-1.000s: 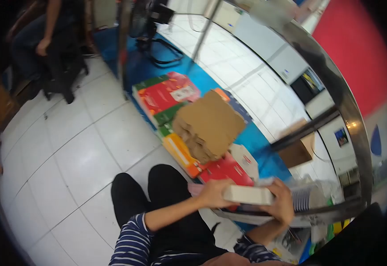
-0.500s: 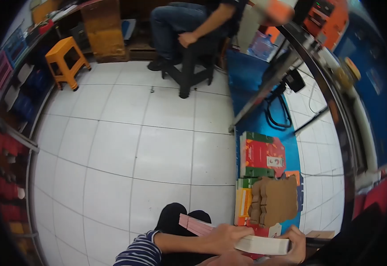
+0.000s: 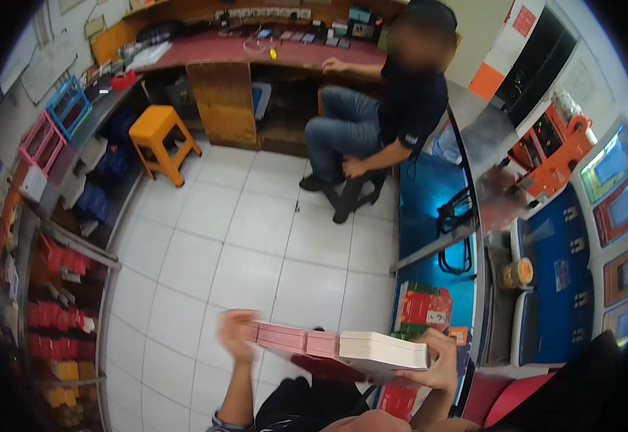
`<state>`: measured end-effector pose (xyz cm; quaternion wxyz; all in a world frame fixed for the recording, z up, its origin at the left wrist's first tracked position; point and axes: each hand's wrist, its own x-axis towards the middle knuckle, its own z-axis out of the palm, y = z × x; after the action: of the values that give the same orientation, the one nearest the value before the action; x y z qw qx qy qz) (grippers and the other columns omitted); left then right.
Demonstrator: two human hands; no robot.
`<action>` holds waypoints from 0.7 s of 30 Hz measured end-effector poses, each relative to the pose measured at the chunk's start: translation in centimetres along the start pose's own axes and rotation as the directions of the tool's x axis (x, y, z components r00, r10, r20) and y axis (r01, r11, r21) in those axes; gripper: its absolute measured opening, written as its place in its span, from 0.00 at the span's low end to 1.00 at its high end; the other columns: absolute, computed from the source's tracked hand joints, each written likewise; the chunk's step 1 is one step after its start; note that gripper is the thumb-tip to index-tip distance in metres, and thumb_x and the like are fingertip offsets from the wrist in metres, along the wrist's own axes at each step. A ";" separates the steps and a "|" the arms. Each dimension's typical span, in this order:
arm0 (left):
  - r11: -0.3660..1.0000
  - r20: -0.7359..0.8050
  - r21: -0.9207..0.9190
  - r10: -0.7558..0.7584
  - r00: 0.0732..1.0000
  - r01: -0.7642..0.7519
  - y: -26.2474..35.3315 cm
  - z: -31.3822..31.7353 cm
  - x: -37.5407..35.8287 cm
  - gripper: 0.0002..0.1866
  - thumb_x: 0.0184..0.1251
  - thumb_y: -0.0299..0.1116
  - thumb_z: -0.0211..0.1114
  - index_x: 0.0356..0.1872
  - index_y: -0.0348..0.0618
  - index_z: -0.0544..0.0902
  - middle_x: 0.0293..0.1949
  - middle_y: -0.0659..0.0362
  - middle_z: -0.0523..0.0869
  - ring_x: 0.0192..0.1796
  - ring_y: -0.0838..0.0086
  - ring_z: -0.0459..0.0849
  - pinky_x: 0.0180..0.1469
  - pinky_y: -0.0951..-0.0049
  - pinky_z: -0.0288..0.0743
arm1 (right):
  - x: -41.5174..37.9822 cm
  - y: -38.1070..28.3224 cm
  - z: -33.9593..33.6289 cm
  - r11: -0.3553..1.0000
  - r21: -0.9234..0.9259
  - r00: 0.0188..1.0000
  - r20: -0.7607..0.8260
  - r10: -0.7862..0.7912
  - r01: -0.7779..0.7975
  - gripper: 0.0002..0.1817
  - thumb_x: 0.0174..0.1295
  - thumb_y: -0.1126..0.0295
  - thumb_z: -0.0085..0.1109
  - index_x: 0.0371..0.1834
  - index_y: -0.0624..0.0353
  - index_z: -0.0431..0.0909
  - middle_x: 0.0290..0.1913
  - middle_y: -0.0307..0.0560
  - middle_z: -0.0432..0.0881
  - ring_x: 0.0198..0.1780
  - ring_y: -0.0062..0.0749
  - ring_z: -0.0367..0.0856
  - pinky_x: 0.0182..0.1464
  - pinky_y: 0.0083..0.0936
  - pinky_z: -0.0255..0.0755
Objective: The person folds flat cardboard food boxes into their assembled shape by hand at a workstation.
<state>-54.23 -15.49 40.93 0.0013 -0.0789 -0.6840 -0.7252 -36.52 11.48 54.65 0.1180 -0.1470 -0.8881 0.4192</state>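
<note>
A long row of paper blocks is held across in front of me, over my lap. Its left part is pink-edged blocks [image 3: 285, 338]; on the right sits a thicker cream-edged block [image 3: 382, 348]. Dark red shows along the underside. My right hand [image 3: 437, 363] grips the cream block's right end, fingers over the end and thumb below. At the opposite end, my left hand [image 3: 238, 336] is raised beside the pink blocks, blurred by motion, its fingers stretched out along the top corner.
Red and green printed packs [image 3: 424, 306] lie on a blue shelf [image 3: 418, 248] at right. A seated person [image 3: 418, 108] is at the far side by a red-topped desk [image 3: 206, 52]. An orange stool [image 3: 161, 137] stands on the tiled floor [image 3: 249, 245]; shelves of red boxes [image 3: 51, 317] line the left.
The view has tilted up, showing more of the room. The paper blocks are raised higher in view, and my left hand has shifted from their middle to the left end.
</note>
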 end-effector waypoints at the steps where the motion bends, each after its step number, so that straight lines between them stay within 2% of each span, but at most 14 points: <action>1: 0.986 -0.124 -0.077 -0.156 0.980 0.148 -4.1 -2.4 1.8 0.21 0.64 0.46 0.45 0.46 0.38 0.72 0.38 0.55 0.79 0.42 0.68 0.79 0.44 0.72 0.73 | 2.2 -0.9 -0.1 0.999 0.013 0.999 -0.006 0.037 -0.037 0.21 0.23 0.64 0.76 0.22 0.62 0.79 0.21 0.44 0.74 0.24 0.31 0.74 0.28 0.20 0.66; 2: 0.944 -0.231 -0.170 -0.316 0.920 0.282 -9.9 -4.1 2.8 0.24 0.66 0.48 0.40 0.52 0.38 0.68 0.42 0.53 0.78 0.46 0.67 0.77 0.48 0.71 0.72 | 4.2 -1.1 0.4 0.996 -0.011 0.996 0.009 0.085 -0.085 0.22 0.26 0.61 0.75 0.21 0.63 0.78 0.22 0.47 0.75 0.25 0.32 0.76 0.28 0.22 0.67; 3: 0.822 0.024 -0.316 -0.492 0.870 0.473 -18.9 -4.9 1.7 0.29 0.66 0.52 0.39 0.59 0.40 0.61 0.51 0.52 0.74 0.54 0.66 0.71 0.56 0.66 0.65 | 6.7 -1.4 1.3 0.998 -0.011 0.998 -0.003 0.066 -0.066 0.22 0.26 0.61 0.75 0.21 0.63 0.78 0.22 0.47 0.75 0.25 0.32 0.76 0.28 0.22 0.67; 4: 0.122 0.448 -0.725 -0.664 0.599 0.677 -17.5 -2.6 2.1 0.32 0.64 0.58 0.37 0.59 0.45 0.62 0.58 0.54 0.68 0.59 0.63 0.66 0.61 0.62 0.59 | 9.3 -1.9 2.6 0.987 -0.058 0.988 0.013 0.152 -0.151 0.23 0.27 0.57 0.74 0.21 0.64 0.78 0.23 0.48 0.76 0.26 0.35 0.76 0.29 0.23 0.68; 5: 0.254 0.363 -0.709 -0.667 0.650 0.657 -17.0 1.4 1.6 0.31 0.64 0.59 0.36 0.59 0.46 0.63 0.58 0.56 0.69 0.59 0.63 0.66 0.61 0.61 0.60 | 11.8 -2.2 4.3 0.967 -0.104 0.972 0.021 0.235 -0.232 0.25 0.28 0.54 0.73 0.21 0.64 0.77 0.23 0.49 0.76 0.26 0.37 0.77 0.30 0.25 0.69; 6: 0.383 0.281 -0.687 -0.643 0.712 0.617 -17.3 4.9 2.9 0.31 0.64 0.59 0.36 0.59 0.47 0.64 0.57 0.57 0.70 0.59 0.62 0.66 0.61 0.60 0.60 | 14.8 -1.8 6.3 0.974 -0.125 0.982 0.001 0.189 -0.187 0.25 0.28 0.54 0.73 0.20 0.65 0.76 0.22 0.49 0.75 0.25 0.37 0.76 0.28 0.26 0.67; 7: 0.155 0.404 -0.780 -0.616 0.676 0.607 -18.3 5.0 5.4 0.30 0.63 0.59 0.39 0.57 0.48 0.65 0.55 0.58 0.72 0.57 0.62 0.69 0.59 0.59 0.62 | 17.8 -1.6 7.8 0.978 -0.148 0.989 -0.012 0.149 -0.149 0.26 0.27 0.54 0.73 0.19 0.66 0.75 0.20 0.49 0.74 0.23 0.36 0.75 0.27 0.27 0.66; 9: 0.205 0.460 -0.701 -0.602 0.653 0.683 -17.4 5.0 11.7 0.30 0.63 0.59 0.39 0.56 0.47 0.66 0.53 0.57 0.73 0.55 0.62 0.71 0.57 0.57 0.64 | 24.1 -2.8 8.5 0.967 -0.188 0.984 0.027 0.177 -0.169 0.28 0.30 0.50 0.71 0.20 0.67 0.76 0.21 0.51 0.75 0.24 0.41 0.75 0.28 0.29 0.67; 11: 0.229 0.420 -0.677 -0.661 0.622 0.700 -17.6 2.6 18.5 0.31 0.63 0.59 0.38 0.55 0.46 0.67 0.53 0.56 0.73 0.55 0.61 0.71 0.56 0.56 0.66 | 30.3 -2.7 9.1 0.965 -0.164 0.969 0.103 0.225 -0.207 0.29 0.33 0.47 0.68 0.25 0.65 0.77 0.26 0.52 0.77 0.29 0.45 0.77 0.34 0.31 0.70; 13: 0.501 0.213 -0.595 -0.655 0.725 0.628 -17.7 0.0 25.1 0.33 0.62 0.62 0.35 0.54 0.46 0.68 0.52 0.56 0.74 0.54 0.63 0.72 0.54 0.56 0.67 | 36.0 -2.0 10.9 0.981 -0.035 0.978 0.077 0.194 -0.192 0.29 0.35 0.47 0.68 0.26 0.66 0.76 0.24 0.52 0.77 0.27 0.38 0.76 0.32 0.28 0.68; 15: 0.562 0.120 -0.630 -0.611 0.782 0.536 -17.8 -4.1 30.9 0.35 0.61 0.65 0.35 0.55 0.46 0.67 0.51 0.56 0.74 0.51 0.65 0.74 0.52 0.59 0.70 | 41.1 -1.1 13.8 0.975 0.072 0.974 0.093 0.205 -0.212 0.29 0.38 0.47 0.67 0.26 0.66 0.76 0.23 0.50 0.76 0.25 0.31 0.75 0.31 0.26 0.68; 18: 0.620 -0.017 -0.611 -0.631 0.775 0.492 -14.9 -8.8 39.1 0.36 0.60 0.66 0.35 0.56 0.47 0.65 0.52 0.56 0.74 0.53 0.63 0.73 0.52 0.59 0.70 | 49.2 -0.1 19.5 0.947 0.259 0.979 0.124 0.162 -0.189 0.28 0.44 0.46 0.63 0.30 0.65 0.76 0.25 0.50 0.78 0.28 0.29 0.75 0.33 0.26 0.68; 20: 0.655 -0.054 -0.610 -0.596 0.801 0.446 -12.3 -9.5 44.1 0.36 0.60 0.66 0.35 0.56 0.47 0.65 0.53 0.57 0.73 0.53 0.62 0.73 0.52 0.58 0.70 | 54.7 -0.4 22.6 0.948 0.237 0.973 0.143 0.182 -0.212 0.29 0.43 0.45 0.63 0.29 0.65 0.76 0.27 0.52 0.78 0.30 0.33 0.77 0.34 0.27 0.69; 21: 0.692 -0.157 -0.591 -0.603 0.782 0.415 -11.5 -9.8 46.1 0.36 0.60 0.66 0.35 0.57 0.47 0.65 0.54 0.56 0.72 0.54 0.62 0.72 0.53 0.60 0.69 | 56.9 -0.9 24.2 0.947 0.213 0.962 0.185 0.201 -0.239 0.29 0.43 0.44 0.63 0.28 0.65 0.77 0.28 0.54 0.79 0.31 0.37 0.78 0.35 0.29 0.69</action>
<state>-102.17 -19.56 34.37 -0.1070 0.2457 -0.4419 -0.8561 -97.60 14.28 45.23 0.0146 -0.1963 -0.8172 0.5417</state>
